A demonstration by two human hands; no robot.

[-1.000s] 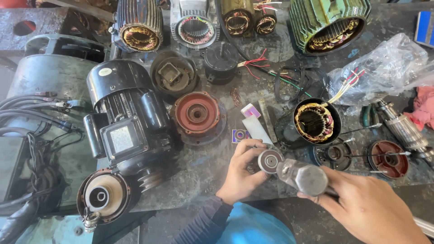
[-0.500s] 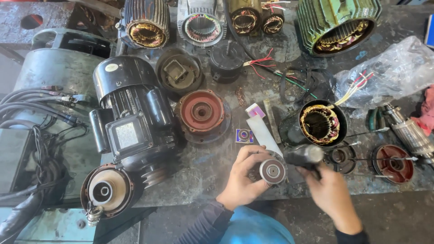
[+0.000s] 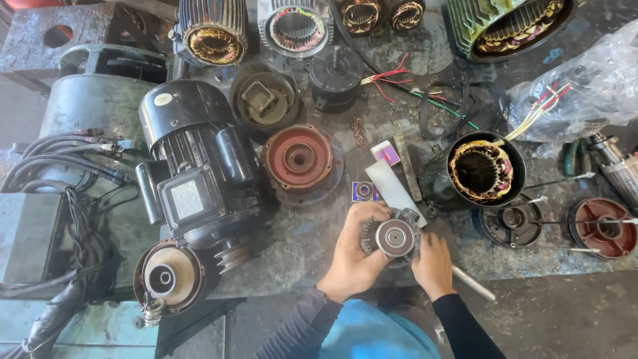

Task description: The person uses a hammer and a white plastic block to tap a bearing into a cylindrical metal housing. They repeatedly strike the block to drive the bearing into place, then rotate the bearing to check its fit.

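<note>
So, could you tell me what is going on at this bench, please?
A person grips a small round motor part with a bearing in both hands, left hand and right hand, over the front edge of a workbench. A black electric motor, a red end cover and a wound stator lie around it.

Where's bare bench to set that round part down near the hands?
Bare patches: bench top between the black motor, red end cover and left hand; a strip right of the right hand, below the dark end plate. Crowded: the back row of stators and the wire tangle.
</note>
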